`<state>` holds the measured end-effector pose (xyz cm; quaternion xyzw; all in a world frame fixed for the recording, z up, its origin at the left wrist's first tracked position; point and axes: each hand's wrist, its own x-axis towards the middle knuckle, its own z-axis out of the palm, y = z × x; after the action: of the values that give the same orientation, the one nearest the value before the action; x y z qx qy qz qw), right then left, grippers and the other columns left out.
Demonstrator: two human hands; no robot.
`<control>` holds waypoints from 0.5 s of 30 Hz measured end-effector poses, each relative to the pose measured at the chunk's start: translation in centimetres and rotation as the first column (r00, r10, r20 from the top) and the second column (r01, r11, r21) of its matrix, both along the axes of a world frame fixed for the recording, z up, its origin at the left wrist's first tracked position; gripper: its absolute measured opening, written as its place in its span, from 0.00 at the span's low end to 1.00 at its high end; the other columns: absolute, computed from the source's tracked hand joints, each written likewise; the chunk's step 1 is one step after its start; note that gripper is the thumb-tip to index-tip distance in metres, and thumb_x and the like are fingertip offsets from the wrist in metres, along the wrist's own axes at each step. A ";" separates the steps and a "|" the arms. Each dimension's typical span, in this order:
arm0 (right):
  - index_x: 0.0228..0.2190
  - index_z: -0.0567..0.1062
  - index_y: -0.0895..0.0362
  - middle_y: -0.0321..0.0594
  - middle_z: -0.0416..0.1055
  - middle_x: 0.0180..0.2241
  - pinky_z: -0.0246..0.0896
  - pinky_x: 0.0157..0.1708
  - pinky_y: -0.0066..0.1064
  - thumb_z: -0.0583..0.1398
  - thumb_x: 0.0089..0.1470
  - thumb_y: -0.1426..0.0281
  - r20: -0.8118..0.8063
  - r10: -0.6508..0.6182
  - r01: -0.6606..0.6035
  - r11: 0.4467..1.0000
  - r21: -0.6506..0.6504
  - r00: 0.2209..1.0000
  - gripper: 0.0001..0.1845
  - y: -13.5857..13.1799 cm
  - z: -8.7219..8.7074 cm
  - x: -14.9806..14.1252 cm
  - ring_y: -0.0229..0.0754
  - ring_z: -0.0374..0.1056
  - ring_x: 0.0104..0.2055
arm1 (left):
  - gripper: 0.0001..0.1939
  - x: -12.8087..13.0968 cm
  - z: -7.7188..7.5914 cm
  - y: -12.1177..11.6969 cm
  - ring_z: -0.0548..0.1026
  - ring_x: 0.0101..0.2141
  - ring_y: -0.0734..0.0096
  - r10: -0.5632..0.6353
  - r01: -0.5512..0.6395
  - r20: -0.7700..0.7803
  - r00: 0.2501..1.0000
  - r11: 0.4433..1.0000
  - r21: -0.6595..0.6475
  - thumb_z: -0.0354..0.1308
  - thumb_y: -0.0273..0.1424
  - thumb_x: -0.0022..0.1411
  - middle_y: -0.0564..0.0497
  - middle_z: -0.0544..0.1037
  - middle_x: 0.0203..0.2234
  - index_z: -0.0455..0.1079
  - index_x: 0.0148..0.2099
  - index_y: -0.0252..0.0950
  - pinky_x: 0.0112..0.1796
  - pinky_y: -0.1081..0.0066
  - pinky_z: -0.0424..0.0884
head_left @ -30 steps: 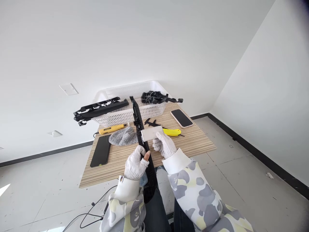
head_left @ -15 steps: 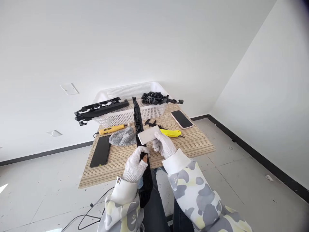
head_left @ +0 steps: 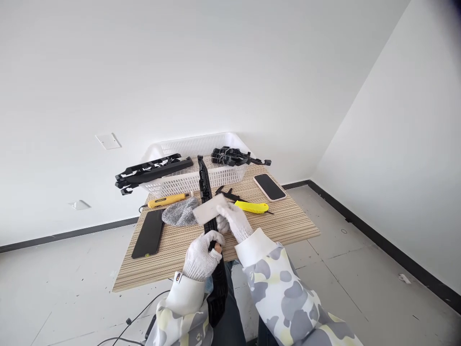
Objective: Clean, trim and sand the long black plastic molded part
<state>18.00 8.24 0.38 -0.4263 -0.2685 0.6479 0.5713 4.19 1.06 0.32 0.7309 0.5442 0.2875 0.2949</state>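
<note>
My left hand (head_left: 203, 254), in a white knit glove with a bare thumb tip, is closed around a long black plastic trim part (head_left: 218, 293). The part runs from my lap over the table edge towards the basket. In my gloved right hand (head_left: 234, 221) a flat, pale rectangular piece (head_left: 209, 209) is pinched at its right end. It lies across the black part's middle from my view, hiding a stretch of it; whether they touch I cannot tell. A grey cloth (head_left: 180, 212) lies to the left of the part. Right of it are a yellow utility knife (head_left: 252, 207) and a black caliper (head_left: 230, 194).
A white plastic basket (head_left: 187, 184) at the back holds more black parts (head_left: 154, 172), and a bundle of black parts (head_left: 234, 156) overhangs its right side. A yellow-handled tool (head_left: 167, 200), a black phone-like slab (head_left: 148, 234) and a pale-edged phone (head_left: 270, 187) lie on the wooden table (head_left: 284, 222).
My right hand has moved left with the pale piece, which now crosses the black part further. My left hand keeps its grip. The whole view has shifted slightly, with the table lower in it.
</note>
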 end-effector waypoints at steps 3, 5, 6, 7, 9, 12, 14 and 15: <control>0.24 0.69 0.53 0.31 0.69 0.16 0.54 0.10 0.24 0.74 0.34 0.56 0.003 -0.073 0.073 0.997 -0.006 0.997 0.23 0.0 0.1 0.2 0.33 0.60 0.13 | 0.07 0.0 0.1 0.0 0.78 0.40 0.64 -0.010 0.011 0.004 1.000 1.000 -0.014 0.50 0.30 0.55 0.52 0.82 0.35 0.70 0.34 0.42 0.44 0.66 0.69; 0.26 0.66 0.52 0.28 0.67 0.16 0.52 0.10 0.22 0.72 0.38 0.52 -0.015 -0.166 0.165 0.986 -0.012 0.986 0.25 0.1 0.0 0.4 0.31 0.58 0.13 | 0.07 0.0 0.1 -0.1 0.78 0.40 0.64 -0.006 0.006 0.018 1.000 1.000 -0.015 0.50 0.29 0.54 0.52 0.82 0.36 0.69 0.33 0.42 0.45 0.66 0.69; 0.26 0.65 0.52 0.27 0.66 0.15 0.51 0.10 0.22 0.71 0.39 0.51 -0.014 -0.171 0.171 0.985 -0.022 0.985 0.25 0.2 -0.1 0.5 0.31 0.57 0.13 | 0.07 0.0 0.1 -0.1 0.78 0.40 0.64 0.002 -0.001 0.022 1.000 1.000 -0.015 0.50 0.29 0.54 0.52 0.82 0.36 0.69 0.33 0.42 0.45 0.66 0.69; 0.27 0.65 0.52 0.27 0.66 0.15 0.50 0.10 0.22 0.71 0.39 0.51 -0.006 -0.149 0.149 0.988 -0.035 0.989 0.26 0.2 -0.1 0.5 0.31 0.57 0.12 | 0.07 0.0 0.1 -0.1 0.78 0.40 0.64 0.014 -0.014 0.023 1.000 1.000 -0.018 0.50 0.29 0.54 0.52 0.82 0.36 0.69 0.34 0.42 0.45 0.66 0.69; 0.27 0.65 0.52 0.28 0.66 0.15 0.49 0.11 0.22 0.71 0.41 0.52 0.012 -0.075 0.075 0.996 -0.057 0.997 0.25 0.2 -0.3 0.6 0.31 0.57 0.12 | 0.07 -0.1 0.1 -0.1 0.78 0.39 0.64 0.039 -0.039 0.019 0.999 0.999 -0.027 0.51 0.29 0.54 0.52 0.81 0.35 0.69 0.34 0.42 0.44 0.65 0.70; 0.26 0.65 0.53 0.30 0.67 0.15 0.48 0.11 0.22 0.71 0.40 0.50 -0.005 -0.064 0.064 0.997 -0.036 0.998 0.26 0.1 -0.6 0.6 0.31 0.57 0.13 | 0.07 -0.2 0.1 -0.1 0.78 0.39 0.63 0.032 -0.031 0.001 1.000 0.999 -0.033 0.51 0.29 0.53 0.52 0.81 0.35 0.69 0.34 0.41 0.44 0.65 0.70; 0.26 0.65 0.53 0.30 0.67 0.16 0.49 0.11 0.22 0.70 0.38 0.48 0.001 -0.089 0.089 0.996 -0.012 0.996 0.28 0.1 -0.7 0.7 0.31 0.57 0.13 | 0.07 -0.1 0.1 -0.1 0.78 0.40 0.63 0.012 -0.012 -0.010 1.000 0.999 -0.035 0.51 0.28 0.53 0.52 0.82 0.35 0.69 0.34 0.41 0.44 0.66 0.70; 0.25 0.65 0.53 0.30 0.66 0.15 0.49 0.10 0.22 0.70 0.38 0.46 0.024 -0.078 0.078 0.997 -0.005 0.997 0.28 0.1 -0.7 0.7 0.31 0.56 0.13 | 0.07 -0.1 0.2 -0.1 0.78 0.40 0.63 0.008 -0.008 -0.013 1.000 0.999 -0.035 0.51 0.28 0.53 0.52 0.82 0.35 0.69 0.34 0.41 0.44 0.66 0.70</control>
<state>18.67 8.38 -0.34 -0.4458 -0.2565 0.6209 0.5915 4.06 0.95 0.49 0.7253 0.5540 0.2743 0.3029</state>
